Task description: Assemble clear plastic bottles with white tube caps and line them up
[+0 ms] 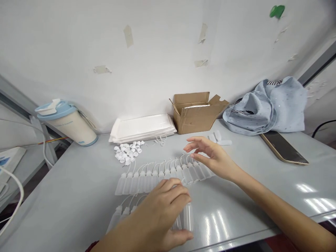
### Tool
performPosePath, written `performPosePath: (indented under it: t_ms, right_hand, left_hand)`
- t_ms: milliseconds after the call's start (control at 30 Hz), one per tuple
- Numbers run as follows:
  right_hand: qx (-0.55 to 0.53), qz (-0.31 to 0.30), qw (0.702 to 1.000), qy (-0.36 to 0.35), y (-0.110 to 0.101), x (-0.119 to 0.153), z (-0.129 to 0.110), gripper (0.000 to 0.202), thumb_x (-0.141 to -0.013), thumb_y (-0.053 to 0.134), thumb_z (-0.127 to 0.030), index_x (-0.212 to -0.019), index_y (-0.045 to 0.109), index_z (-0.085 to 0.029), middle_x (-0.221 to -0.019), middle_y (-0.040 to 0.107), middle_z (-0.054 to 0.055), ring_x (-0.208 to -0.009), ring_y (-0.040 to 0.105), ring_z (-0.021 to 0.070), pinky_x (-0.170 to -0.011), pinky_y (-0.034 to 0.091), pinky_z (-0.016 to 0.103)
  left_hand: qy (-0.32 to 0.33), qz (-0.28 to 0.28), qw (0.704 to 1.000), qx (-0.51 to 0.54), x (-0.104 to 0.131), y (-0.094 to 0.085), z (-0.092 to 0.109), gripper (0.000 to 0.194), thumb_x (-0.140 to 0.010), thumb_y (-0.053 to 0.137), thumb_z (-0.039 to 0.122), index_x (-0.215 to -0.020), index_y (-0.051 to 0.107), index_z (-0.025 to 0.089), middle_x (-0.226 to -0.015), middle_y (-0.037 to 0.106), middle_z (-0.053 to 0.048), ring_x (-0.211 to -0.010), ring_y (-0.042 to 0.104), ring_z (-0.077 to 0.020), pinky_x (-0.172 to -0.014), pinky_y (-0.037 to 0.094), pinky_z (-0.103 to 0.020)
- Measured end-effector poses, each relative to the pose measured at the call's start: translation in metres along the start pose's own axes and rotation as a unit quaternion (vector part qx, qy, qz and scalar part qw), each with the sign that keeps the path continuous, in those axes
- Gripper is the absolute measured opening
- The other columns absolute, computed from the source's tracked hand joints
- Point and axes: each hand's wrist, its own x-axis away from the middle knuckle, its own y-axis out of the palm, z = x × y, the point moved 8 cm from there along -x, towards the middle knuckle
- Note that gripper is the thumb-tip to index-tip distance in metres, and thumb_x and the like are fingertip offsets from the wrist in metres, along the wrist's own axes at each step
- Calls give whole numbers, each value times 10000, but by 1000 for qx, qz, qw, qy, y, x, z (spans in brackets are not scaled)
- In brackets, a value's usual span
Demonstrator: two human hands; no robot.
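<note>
Small translucent plastic squeeze bottles with thin curved tubes on top lie side by side in a row on the grey table. A second row of bottles is nearer the front edge, partly covered by my left arm. My left hand curls over the right end of this front row, fingers at one end and thumb at the other of a clear bottle. Over the right part of the back row hovers my right hand, fingers and thumb apart, nothing between them.
Behind the rows are a pile of white caps, stacked white sheets or trays and an open cardboard box. A blue-lidded tumbler stands left. Loose bottles, a phone and blue cloth lie right.
</note>
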Motion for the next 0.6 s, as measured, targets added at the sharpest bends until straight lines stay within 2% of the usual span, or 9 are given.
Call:
performPosePath:
  t_ms: [167, 367, 600]
  right_hand:
    - [15, 19, 1000, 16, -2, 1, 0, 268, -865, 545, -258, -1129, 537, -212, -965, 681, 55, -911, 638, 194, -792, 503, 382]
    - [27, 29, 999, 24, -3, -1, 1, 246, -865, 553, -271, -1103, 550, -214, -945, 692, 50, -886, 642, 192, -758, 497, 359]
    - [48, 27, 998, 33, -2, -1, 5, 242, -871, 562, -303, -1095, 562, -214, -934, 702, 42, -852, 646, 193, -732, 490, 349]
  left_hand:
    - [-11, -32, 999, 1, 0, 5, 0, 371, -736, 746, 346, -1032, 590, 185, -1044, 646, -71, -1043, 524, -265, -887, 462, -391]
    - [35, -72, 997, 6, 2, 9, 14, 421, -728, 771, 333, -1064, 586, 158, -1094, 647, -58, -1104, 495, -240, -945, 421, -331]
    - [-9, -68, 997, -27, 1, 9, 7, 428, -694, 797, 337, -1016, 591, 145, -1035, 629, -57, -1021, 499, -242, -873, 446, -356]
